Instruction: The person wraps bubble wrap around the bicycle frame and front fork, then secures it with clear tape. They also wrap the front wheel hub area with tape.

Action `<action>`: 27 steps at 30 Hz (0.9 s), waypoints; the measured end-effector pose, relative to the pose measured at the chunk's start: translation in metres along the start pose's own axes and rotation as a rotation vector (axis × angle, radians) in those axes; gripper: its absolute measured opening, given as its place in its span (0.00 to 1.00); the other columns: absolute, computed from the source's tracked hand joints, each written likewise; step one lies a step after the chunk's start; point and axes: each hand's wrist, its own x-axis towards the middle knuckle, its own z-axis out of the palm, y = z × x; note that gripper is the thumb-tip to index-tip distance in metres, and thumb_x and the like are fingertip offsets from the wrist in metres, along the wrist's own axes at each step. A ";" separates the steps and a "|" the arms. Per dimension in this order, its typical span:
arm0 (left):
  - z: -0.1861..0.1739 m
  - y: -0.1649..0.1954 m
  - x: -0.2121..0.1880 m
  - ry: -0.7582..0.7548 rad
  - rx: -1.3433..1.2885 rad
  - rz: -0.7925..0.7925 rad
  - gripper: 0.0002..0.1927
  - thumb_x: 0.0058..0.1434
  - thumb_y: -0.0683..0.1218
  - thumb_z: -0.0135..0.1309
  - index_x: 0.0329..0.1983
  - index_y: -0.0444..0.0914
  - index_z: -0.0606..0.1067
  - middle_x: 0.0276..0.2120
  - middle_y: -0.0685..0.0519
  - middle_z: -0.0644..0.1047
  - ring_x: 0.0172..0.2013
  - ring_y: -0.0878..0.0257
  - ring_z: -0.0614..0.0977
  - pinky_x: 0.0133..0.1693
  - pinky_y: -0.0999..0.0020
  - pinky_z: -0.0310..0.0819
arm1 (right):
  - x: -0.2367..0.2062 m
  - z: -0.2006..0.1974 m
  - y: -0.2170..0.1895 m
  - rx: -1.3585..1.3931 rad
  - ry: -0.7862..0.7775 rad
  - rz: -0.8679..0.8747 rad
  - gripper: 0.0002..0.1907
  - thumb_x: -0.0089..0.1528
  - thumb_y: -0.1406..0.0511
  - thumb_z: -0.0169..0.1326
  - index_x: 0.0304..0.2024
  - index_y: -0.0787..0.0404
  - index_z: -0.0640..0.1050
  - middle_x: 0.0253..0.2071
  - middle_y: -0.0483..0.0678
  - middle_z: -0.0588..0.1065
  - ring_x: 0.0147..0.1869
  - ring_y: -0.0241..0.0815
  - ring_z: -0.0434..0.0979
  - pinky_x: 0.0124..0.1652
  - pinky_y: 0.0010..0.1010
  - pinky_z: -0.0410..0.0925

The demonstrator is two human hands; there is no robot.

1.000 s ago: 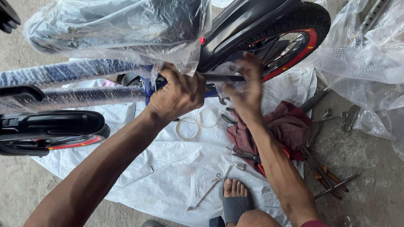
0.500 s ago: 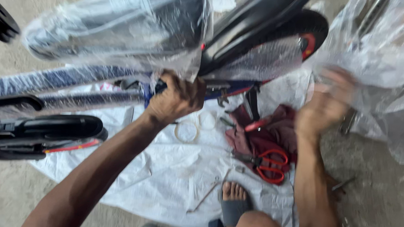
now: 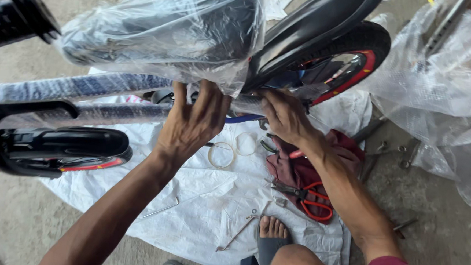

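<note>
In the head view, the left hand (image 3: 195,122) is clamping shut around the plastic-wrapped bicycle frame (image 3: 87,90) below the bagged saddle (image 3: 160,29). The right hand (image 3: 284,116) is pinching closed at the frame joint beside the rear wheel (image 3: 352,60). The slick wrap could be letting the grip slide, tipping the bicycle onto the red-handled pliers (image 3: 310,198).

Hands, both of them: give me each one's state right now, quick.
Left hand: closed around the wrapped bicycle frame under the plastic-covered seat.
Right hand: fingers curled at the frame near the rear wheel; what it grips cannot be told.
</note>
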 end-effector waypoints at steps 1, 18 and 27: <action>-0.003 -0.001 -0.004 -0.044 0.055 -0.010 0.20 0.61 0.51 0.52 0.54 0.39 0.78 0.51 0.49 0.77 0.57 0.56 0.72 0.53 0.48 0.68 | 0.000 0.004 0.001 0.127 -0.054 0.024 0.17 0.64 0.68 0.63 0.55 0.65 0.78 0.50 0.57 0.77 0.54 0.58 0.77 0.53 0.47 0.69; 0.026 0.021 -0.068 -0.244 -0.791 -0.038 0.29 0.66 0.42 0.57 0.70 0.37 0.66 0.53 0.47 0.76 0.53 0.53 0.79 0.59 0.55 0.73 | -0.050 -0.005 -0.083 0.774 0.029 0.604 0.36 0.55 0.72 0.64 0.65 0.60 0.66 0.57 0.51 0.72 0.44 0.40 0.80 0.35 0.30 0.75; 0.040 0.077 -0.100 -0.283 -2.557 -1.039 0.22 0.55 0.41 0.67 0.51 0.33 0.74 0.36 0.50 0.82 0.37 0.61 0.82 0.38 0.63 0.79 | -0.108 0.052 -0.199 0.040 -0.469 0.240 0.32 0.54 0.62 0.65 0.60 0.59 0.70 0.59 0.55 0.70 0.59 0.54 0.74 0.52 0.48 0.69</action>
